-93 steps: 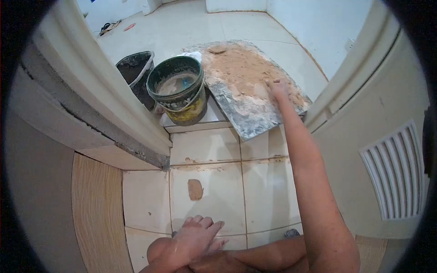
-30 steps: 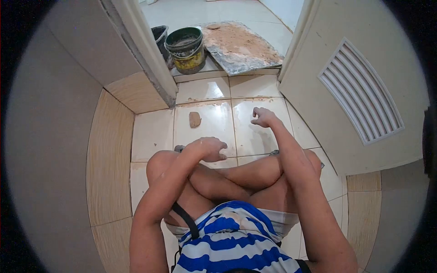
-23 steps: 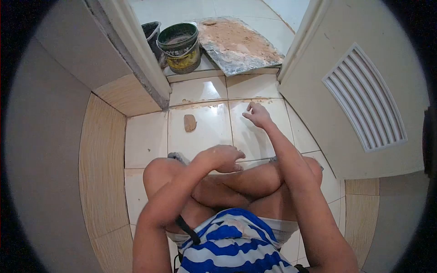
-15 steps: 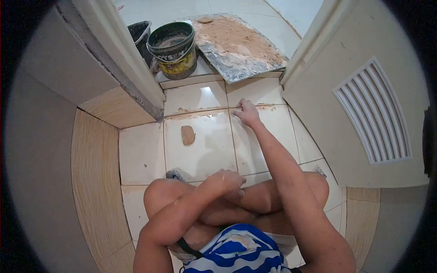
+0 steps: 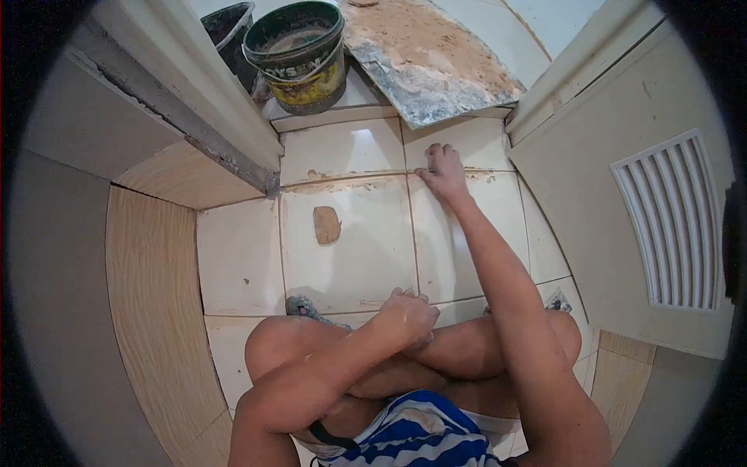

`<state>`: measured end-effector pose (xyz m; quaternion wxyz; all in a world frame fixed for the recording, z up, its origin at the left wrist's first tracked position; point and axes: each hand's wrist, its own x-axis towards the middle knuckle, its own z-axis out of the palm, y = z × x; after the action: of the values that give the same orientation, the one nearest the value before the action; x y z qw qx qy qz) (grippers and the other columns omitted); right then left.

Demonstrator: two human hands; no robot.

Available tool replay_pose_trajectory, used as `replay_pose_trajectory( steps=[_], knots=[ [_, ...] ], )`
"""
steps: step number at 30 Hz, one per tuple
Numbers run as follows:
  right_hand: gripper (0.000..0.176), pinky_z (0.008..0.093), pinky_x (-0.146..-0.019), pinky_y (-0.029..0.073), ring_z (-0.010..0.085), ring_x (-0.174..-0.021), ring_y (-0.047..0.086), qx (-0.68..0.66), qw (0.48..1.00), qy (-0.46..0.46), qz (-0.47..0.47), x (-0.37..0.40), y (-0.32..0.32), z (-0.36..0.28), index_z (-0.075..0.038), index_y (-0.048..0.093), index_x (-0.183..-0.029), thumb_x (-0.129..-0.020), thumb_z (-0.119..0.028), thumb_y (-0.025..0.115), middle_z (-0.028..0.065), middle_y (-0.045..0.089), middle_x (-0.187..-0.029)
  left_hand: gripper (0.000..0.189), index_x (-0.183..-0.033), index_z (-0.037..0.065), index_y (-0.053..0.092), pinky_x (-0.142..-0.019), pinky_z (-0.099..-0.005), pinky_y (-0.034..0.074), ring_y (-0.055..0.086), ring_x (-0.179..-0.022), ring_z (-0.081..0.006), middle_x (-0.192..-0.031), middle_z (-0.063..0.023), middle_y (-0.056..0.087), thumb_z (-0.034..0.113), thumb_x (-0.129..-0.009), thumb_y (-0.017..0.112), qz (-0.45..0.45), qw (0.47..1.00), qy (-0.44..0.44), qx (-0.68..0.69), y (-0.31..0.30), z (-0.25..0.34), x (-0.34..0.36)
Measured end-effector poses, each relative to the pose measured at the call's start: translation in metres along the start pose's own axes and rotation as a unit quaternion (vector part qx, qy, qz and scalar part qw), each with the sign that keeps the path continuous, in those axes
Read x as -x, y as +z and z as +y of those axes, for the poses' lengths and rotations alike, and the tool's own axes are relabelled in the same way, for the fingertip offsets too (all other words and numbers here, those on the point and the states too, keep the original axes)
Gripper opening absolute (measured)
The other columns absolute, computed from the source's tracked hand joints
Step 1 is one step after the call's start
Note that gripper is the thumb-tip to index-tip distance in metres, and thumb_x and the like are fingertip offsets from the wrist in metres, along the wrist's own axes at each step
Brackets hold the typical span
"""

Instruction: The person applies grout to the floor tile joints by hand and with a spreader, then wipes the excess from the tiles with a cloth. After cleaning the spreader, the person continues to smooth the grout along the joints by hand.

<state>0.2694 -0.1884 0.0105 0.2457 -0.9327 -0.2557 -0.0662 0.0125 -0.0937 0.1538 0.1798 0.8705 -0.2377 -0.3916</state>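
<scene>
My right hand (image 5: 443, 175) reaches forward to the grout joint (image 5: 366, 177) between the white floor tiles. Its thumb touches the joint, and the bent fingers stand apart from it over the tile beyond. My left hand (image 5: 410, 315) is closed above my bent legs, smeared with pale residue; whatever is inside its curled fingers is hidden. A flat tan piece with rounded corners (image 5: 327, 225) lies on the tile left of my right hand. Tan crumbs and smears run along the joint.
Beyond the raised threshold stand a green-rimmed bucket (image 5: 307, 82) and a black container (image 5: 226, 31). A board (image 5: 424, 97) bearing tan powder overhangs the step. A door with a louvred vent (image 5: 673, 222) is at right, a door frame (image 5: 233, 101) at left.
My right hand has shifted slightly along the joint to the right, its thumb still there. My left hand has moved a little to the right, and the view has tilted down slightly.
</scene>
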Motion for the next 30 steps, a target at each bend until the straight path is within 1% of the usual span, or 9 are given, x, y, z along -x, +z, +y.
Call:
replay_pose_trajectory(
  steps=[2,4,5,7,10,16,19,25,30],
  knots=[
    [0.058,0.0461,-0.085,0.046,0.0365,-0.1,0.053,-0.002,1.0,0.019,-0.003,0.002,0.0,0.003,-0.007,0.053,-0.116,-0.071,-0.031,0.081,0.0166,0.055,-0.106,0.039,-0.109,0.007,0.065,-0.091,-0.0485,0.046,0.061,-0.107,-0.0351,-0.109,-0.0183,0.064,0.031,-0.08,0.069,0.04,0.999,0.01,0.005,0.003,0.001,-0.003],
    [0.063,0.0479,-0.091,0.045,0.0377,-0.108,0.051,-0.089,0.983,0.145,-0.065,0.004,0.001,0.002,-0.007,0.05,-0.116,-0.069,-0.034,0.082,0.0188,0.052,-0.114,0.038,-0.109,0.007,0.065,-0.091,-0.0484,0.046,0.061,-0.106,-0.0351,-0.109,-0.0183,0.064,0.031,-0.08,0.069,0.045,0.999,0.016,0.009,0.002,0.004,-0.004],
    [0.063,0.0479,-0.091,0.045,0.0377,-0.108,0.051,-0.088,0.983,0.146,-0.066,0.003,0.003,-0.002,-0.007,0.05,-0.116,-0.069,-0.034,0.082,0.0188,0.052,-0.114,0.038,-0.108,0.006,0.065,-0.09,-0.0483,0.047,0.061,-0.106,-0.0351,-0.109,-0.0183,0.064,0.031,-0.08,0.069,0.052,0.998,0.02,0.012,0.002,0.004,-0.004],
    [0.074,0.0425,-0.09,0.046,0.0351,-0.106,0.053,-0.065,0.966,0.238,-0.075,0.002,0.009,-0.015,-0.002,0.05,-0.116,-0.066,-0.044,0.085,0.0188,0.054,-0.109,0.038,-0.108,0.006,0.065,-0.09,-0.0483,0.047,0.061,-0.105,-0.035,-0.109,-0.0184,0.064,0.031,-0.08,0.069,0.04,0.999,0.021,0.014,0.002,0.004,-0.004],
    [0.08,0.0455,-0.096,0.044,0.0385,-0.113,0.048,-0.046,0.944,0.312,-0.096,-0.005,0.004,-0.038,-0.004,0.046,-0.122,-0.065,-0.047,0.085,0.0207,0.049,-0.118,0.037,-0.107,0.006,0.065,-0.09,-0.0488,0.047,0.062,-0.105,-0.0349,-0.109,-0.0186,0.064,0.031,-0.08,0.069,0.029,0.999,0.021,0.012,0.004,0.002,-0.005],
    [0.098,0.0562,-0.103,0.036,0.0418,-0.128,0.036,-0.004,0.924,0.352,-0.148,-0.008,0.013,-0.041,-0.005,0.034,-0.137,-0.064,-0.045,0.085,0.0229,0.038,-0.135,0.036,-0.107,0.007,0.066,-0.092,-0.0498,0.044,0.062,-0.104,-0.0348,-0.109,-0.0184,0.064,0.032,-0.082,0.067,0.051,0.999,0.018,0.002,0.004,0.001,-0.005],
    [0.097,0.0547,-0.104,0.035,0.0416,-0.128,0.036,0.0,0.924,0.322,-0.207,-0.008,0.005,-0.033,-0.005,0.035,-0.136,-0.064,-0.047,0.085,0.0228,0.039,-0.135,0.036,-0.107,0.007,0.067,-0.092,-0.049,0.044,0.062,-0.103,-0.0348,-0.109,-0.0183,0.064,0.032,-0.082,0.067,0.045,0.999,0.019,-0.004,0.004,0.002,-0.004],
    [0.096,0.0521,-0.106,0.035,0.0416,-0.128,0.037,-0.061,0.906,0.388,-0.158,-0.005,-0.002,-0.044,-0.006,0.037,-0.134,-0.063,-0.049,0.085,0.0235,0.039,-0.135,0.037,-0.108,0.007,0.068,-0.09,-0.0473,0.044,0.063,-0.102,-0.0341,-0.106,-0.0176,0.064,0.033,-0.081,0.068,0.056,0.998,0.034,-0.007,0.009,0.004,-0.005],
    [0.104,0.0524,-0.106,0.034,0.042,-0.131,0.035,-0.038,0.899,0.392,-0.19,-0.008,0.006,-0.034,-0.009,0.03,-0.139,-0.061,-0.048,0.087,0.0247,0.036,-0.139,0.036,-0.106,0.007,0.068,-0.089,-0.0471,0.044,0.064,-0.101,-0.0333,-0.105,-0.0174,0.065,0.032,-0.08,0.068,0.068,0.997,0.032,-0.002,0.007,0.002,-0.001]
  ],
)
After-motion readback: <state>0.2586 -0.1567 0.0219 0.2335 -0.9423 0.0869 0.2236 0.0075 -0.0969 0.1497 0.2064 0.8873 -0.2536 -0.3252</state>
